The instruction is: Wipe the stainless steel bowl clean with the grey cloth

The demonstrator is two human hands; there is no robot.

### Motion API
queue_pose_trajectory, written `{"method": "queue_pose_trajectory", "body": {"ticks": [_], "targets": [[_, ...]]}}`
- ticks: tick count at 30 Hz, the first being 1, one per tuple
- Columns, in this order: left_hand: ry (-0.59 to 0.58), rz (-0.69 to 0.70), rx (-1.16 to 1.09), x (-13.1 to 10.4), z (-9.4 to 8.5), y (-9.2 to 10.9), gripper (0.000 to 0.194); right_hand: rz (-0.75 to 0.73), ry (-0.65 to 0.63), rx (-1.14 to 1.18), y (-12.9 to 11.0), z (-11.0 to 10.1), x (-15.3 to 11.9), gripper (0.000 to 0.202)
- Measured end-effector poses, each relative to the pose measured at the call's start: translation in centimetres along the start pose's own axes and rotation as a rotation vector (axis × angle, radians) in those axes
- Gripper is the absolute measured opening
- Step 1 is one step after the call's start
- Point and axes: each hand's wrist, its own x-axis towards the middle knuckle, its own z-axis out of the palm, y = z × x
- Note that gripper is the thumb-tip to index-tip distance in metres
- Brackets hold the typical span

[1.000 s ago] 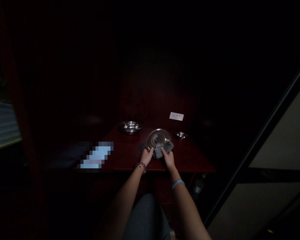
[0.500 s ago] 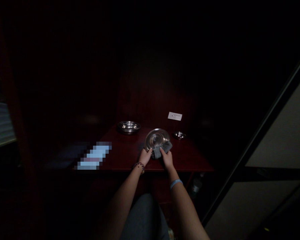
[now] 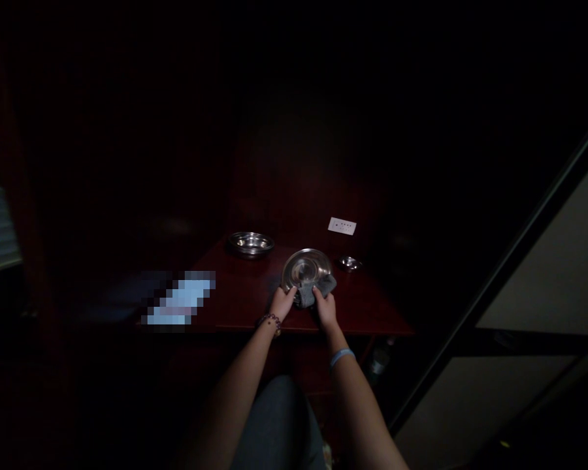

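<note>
A shiny round metal plate [image 3: 304, 266] is held tilted up above the dark red table. My left hand [image 3: 283, 303] grips its lower left rim, thumb on the face turned toward me. A grey cloth [image 3: 308, 295] is folded over the lower right edge, and my right hand [image 3: 326, 309] is closed on it, pressing it against the plate with the thumb. The fingers behind the plate are hidden. Farther back on the left stand metal bowls or dishes [image 3: 251, 244] that look stacked. A small metal bowl [image 3: 349, 264] sits to the right.
The dark red tabletop [image 3: 245, 307] ends just before my knees. A white socket panel [image 3: 342, 226] is on the back wall. At the table's left lies a bright, pixelated patch [image 3: 180, 301]. Below the right edge stands a bottle [image 3: 379, 363]. Much of the surroundings is dark.
The whole view has shifted slightly, so things appear a little higher and farther left. Both hands keep the same hold on the plate and cloth.
</note>
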Motion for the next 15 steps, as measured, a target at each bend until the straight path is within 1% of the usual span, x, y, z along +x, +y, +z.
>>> {"method": "queue_pose_trajectory", "body": {"ticks": [4, 8, 15], "targets": [[0.008, 0.013, -0.021, -0.06, 0.07, 0.18, 0.028, 0.029, 0.001, -0.023, -0.42, -0.03, -0.29, 0.048], [0.002, 0.0, -0.036, -0.28, 0.09, 0.57, 0.025, 0.035, -0.001, -0.027, -0.68, -0.03, -0.34, 0.05], [0.01, -0.01, -0.044, -0.44, 0.13, 0.87, 0.023, 0.042, 0.008, 0.011, -0.12, 0.03, 0.09, 0.051]]}}
